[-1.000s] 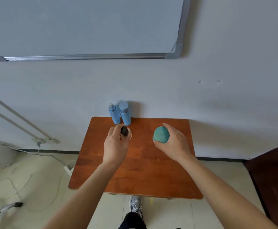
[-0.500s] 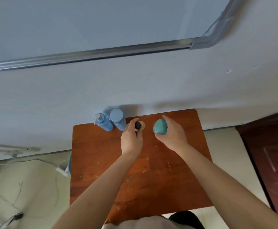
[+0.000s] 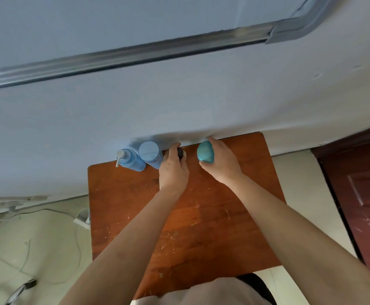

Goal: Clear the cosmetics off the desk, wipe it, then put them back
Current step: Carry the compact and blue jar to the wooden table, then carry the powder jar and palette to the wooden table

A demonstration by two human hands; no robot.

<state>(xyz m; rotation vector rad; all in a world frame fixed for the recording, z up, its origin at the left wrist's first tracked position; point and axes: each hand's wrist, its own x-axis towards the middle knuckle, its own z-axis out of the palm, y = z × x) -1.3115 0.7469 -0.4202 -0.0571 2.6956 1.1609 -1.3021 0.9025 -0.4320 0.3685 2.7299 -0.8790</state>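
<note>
A brown wooden desk (image 3: 201, 227) stands against the wall. At its back left stand a blue pump bottle (image 3: 129, 160) and a blue capped bottle (image 3: 149, 153), side by side. My left hand (image 3: 173, 170) is shut on a small dark-topped bottle (image 3: 180, 152), held right beside the capped bottle at the back edge. My right hand (image 3: 221, 164) is shut on a teal rounded container (image 3: 205, 151), held near the wall at the back of the desk. Whether either held item touches the desk is hidden by my hands.
A whiteboard frame (image 3: 135, 53) hangs on the wall above. A dark red door (image 3: 364, 194) is at the right. Cables and a white power strip (image 3: 81, 222) lie on the floor at the left of the desk.
Both hands have carried their items forward toward the wall at the back of the desk. My head has moved closer and over the desk.
</note>
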